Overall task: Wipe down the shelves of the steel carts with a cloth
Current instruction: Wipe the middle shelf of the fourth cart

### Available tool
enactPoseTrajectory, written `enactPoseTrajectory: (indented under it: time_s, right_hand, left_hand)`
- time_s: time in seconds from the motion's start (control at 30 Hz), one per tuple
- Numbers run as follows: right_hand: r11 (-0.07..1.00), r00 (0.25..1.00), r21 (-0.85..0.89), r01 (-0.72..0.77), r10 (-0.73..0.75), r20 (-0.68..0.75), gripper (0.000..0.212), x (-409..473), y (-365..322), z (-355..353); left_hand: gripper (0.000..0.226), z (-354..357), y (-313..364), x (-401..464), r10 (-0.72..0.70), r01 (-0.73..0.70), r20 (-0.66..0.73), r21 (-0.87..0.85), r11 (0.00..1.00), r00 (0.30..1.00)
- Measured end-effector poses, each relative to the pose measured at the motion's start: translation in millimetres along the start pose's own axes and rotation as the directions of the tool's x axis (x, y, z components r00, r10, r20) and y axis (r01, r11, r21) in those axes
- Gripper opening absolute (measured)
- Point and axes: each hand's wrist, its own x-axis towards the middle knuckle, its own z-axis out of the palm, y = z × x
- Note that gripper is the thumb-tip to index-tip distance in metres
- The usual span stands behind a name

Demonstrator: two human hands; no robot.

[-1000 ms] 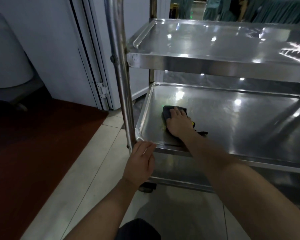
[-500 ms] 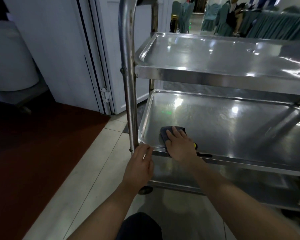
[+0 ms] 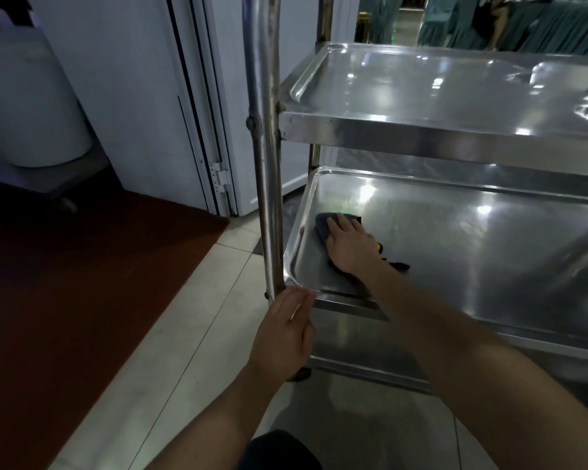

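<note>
A steel cart fills the right of the view, with a top shelf [image 3: 438,96], a middle shelf [image 3: 472,252] and a lower shelf [image 3: 360,347]. On the middle shelf's near left corner lies a dark grey cloth [image 3: 323,225]. My right hand [image 3: 348,247] presses flat on the cloth with straight fingers and covers most of it. My left hand [image 3: 286,334] rests against the bottom of the cart's upright steel post [image 3: 267,171], at the shelf's front left corner, fingers straight.
A white door and frame [image 3: 197,106] stand behind the post. Dark red carpet [image 3: 65,300] lies left of the pale tiled floor [image 3: 184,351]. A white drum [image 3: 24,103] sits far left. Chairs draped in teal cloth [image 3: 540,25] stand beyond the cart.
My right hand has slid the cloth from the shelf's front edge back toward the middle of its left end. My left hand stays at the post.
</note>
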Motion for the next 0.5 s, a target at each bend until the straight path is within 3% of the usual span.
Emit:
enactPoseTrajectory:
  time_s: [0.1, 0.3, 0.5]
  right_hand:
    - [0.999, 0.999, 0.029, -0.028, 0.027, 0.042, 0.057, 29.7, -2.5, -5.1]
    - [0.996, 0.993, 0.02, 0.089, -0.09, 0.074, 0.056, 31.6, -23.2, -4.8]
    - [0.984, 0.985, 0.012, 0.175, -0.175, -0.003, 0.05, -16.3, -20.7, 6.0]
  left_hand:
    - [0.044, 3.6, -4.6, 1.2, 0.02, -0.02, -0.002, -0.032, 0.999, 1.0]
    - [0.047, 1.0, -9.3, 11.0, 0.038, -0.039, 0.037, 0.025, 0.999, 0.999]
    - [0.05, -20.3, -12.2, 27.0, 0.085, -0.076, 0.162, -0.057, 0.995, 0.983]
